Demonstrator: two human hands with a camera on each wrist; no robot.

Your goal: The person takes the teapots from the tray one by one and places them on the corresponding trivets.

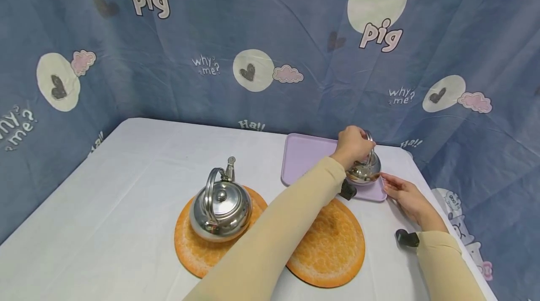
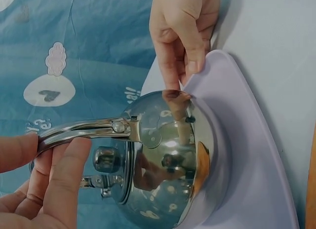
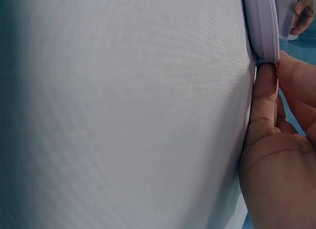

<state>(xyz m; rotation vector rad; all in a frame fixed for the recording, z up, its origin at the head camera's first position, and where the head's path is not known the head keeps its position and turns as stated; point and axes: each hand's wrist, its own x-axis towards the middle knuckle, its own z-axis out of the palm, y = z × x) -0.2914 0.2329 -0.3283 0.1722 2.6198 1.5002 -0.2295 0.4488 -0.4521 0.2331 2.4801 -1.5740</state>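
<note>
At the far right of the table, my left hand [image 1: 352,145] grips the arched handle of a small shiny metal kettle [image 1: 366,172]. This kettle is at the right end of a light purple tray [image 1: 304,153]. The left wrist view shows fingers and thumb round the handle [image 2: 89,129], with the kettle's base close over the tray. My right hand [image 1: 407,198] is at the tray's near right corner. Its thumb and finger pinch the tray's rim [image 3: 264,29] in the right wrist view, with the back of the fingers low along the tablecloth.
A second metal kettle [image 1: 221,207] stands on an orange-slice round mat [image 1: 185,240] left of centre. Another such mat [image 1: 333,249], partly hidden by my left sleeve [image 1: 278,226], lies before the tray. A blue printed curtain [image 1: 202,94] hangs behind the white-covered table [image 1: 126,207].
</note>
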